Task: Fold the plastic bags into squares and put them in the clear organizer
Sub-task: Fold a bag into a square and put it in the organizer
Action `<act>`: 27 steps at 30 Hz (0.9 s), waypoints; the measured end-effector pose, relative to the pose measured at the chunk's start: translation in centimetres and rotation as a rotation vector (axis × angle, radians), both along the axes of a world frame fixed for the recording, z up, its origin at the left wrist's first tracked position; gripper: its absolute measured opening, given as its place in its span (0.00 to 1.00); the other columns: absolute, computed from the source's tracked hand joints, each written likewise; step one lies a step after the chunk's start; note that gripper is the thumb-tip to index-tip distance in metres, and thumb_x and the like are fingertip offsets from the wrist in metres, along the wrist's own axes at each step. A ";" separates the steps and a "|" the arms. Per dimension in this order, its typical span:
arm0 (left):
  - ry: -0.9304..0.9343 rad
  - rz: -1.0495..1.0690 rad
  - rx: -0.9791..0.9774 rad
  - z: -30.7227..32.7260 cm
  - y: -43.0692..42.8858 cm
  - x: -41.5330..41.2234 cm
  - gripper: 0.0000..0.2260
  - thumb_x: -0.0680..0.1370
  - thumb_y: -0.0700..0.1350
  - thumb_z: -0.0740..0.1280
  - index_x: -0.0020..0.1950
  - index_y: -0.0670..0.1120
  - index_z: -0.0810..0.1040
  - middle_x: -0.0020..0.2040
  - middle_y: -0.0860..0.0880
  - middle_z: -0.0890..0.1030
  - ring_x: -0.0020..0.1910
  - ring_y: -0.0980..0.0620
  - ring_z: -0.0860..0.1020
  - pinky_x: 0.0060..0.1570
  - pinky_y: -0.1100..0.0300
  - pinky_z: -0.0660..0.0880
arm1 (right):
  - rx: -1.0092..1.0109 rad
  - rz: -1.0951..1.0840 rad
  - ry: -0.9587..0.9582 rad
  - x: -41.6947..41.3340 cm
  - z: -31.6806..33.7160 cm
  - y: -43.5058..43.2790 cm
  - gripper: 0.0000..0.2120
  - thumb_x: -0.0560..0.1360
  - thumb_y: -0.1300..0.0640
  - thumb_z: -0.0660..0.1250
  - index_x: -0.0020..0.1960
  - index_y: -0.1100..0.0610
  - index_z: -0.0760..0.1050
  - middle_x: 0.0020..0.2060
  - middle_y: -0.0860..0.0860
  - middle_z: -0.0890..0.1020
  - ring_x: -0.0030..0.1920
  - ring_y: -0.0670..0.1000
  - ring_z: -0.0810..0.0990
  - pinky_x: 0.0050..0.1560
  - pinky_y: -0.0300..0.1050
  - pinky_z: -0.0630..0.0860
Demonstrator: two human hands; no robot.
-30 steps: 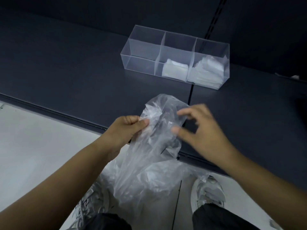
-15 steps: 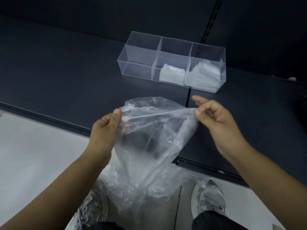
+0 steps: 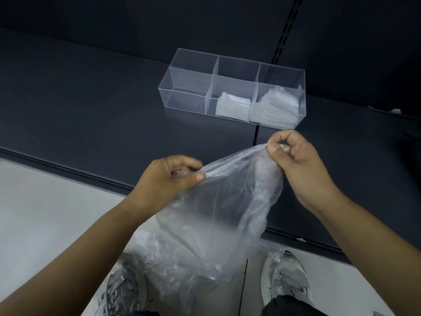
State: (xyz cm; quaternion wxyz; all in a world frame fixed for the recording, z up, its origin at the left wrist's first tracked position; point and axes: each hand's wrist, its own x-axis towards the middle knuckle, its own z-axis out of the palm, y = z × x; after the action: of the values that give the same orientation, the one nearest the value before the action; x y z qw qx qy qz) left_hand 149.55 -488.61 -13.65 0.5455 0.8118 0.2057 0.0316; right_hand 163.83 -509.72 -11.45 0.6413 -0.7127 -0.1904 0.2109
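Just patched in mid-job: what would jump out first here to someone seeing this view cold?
The crumpled clear plastic bag fills the centre, held in the air between the left hand and the right hand, which both pinch its top edge. Behind it on the dark shelf sits the clear organizer. Folded bags lie in its middle compartment, a fuller stack in its right one, and none in its left.

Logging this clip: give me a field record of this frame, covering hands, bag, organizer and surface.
left hand: pinches the bag's top edge
right hand: pinches the same edge, higher and to the right
plastic bag: unfolded, crumpled, hangs between the hands
clear organizer: three compartments, sits on the dark shelf
folded bags: in the middle and right compartments
stage: folding not yet begun
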 end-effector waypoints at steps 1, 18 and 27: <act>-0.011 0.010 -0.005 -0.1 0.0 -0.2 0.03 0.72 0.50 0.73 0.44 0.57 0.84 0.39 0.57 0.84 0.40 0.62 0.81 0.43 0.70 0.73 | -0.024 -0.013 0.005 0.2 0.0 -0.1 0.07 0.79 0.63 0.63 0.45 0.53 0.74 0.30 0.44 0.78 0.33 0.44 0.75 0.37 0.37 0.73; 0.357 -0.149 -0.302 2.8 -1.0 6.6 0.16 0.73 0.63 0.65 0.51 0.54 0.81 0.43 0.62 0.82 0.41 0.65 0.80 0.39 0.71 0.74 | -0.101 0.201 0.056 1.9 -0.1 3.6 0.04 0.78 0.60 0.66 0.44 0.57 0.74 0.26 0.49 0.77 0.27 0.44 0.72 0.32 0.34 0.72; 0.198 0.520 -0.409 -1.0 3.1 5.2 0.11 0.74 0.52 0.72 0.47 0.45 0.83 0.45 0.46 0.85 0.45 0.47 0.82 0.49 0.54 0.79 | -0.484 -0.141 -0.027 5.6 -2.9 -0.8 0.08 0.78 0.52 0.66 0.45 0.57 0.77 0.36 0.52 0.80 0.26 0.39 0.71 0.29 0.33 0.68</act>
State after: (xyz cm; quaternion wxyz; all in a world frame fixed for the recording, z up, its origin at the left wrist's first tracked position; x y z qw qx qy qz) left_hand 154.79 -485.47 -14.68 0.6482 0.6050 0.4599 0.0489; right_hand 169.42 -510.49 -14.39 0.4626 -0.8597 -0.0927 0.1957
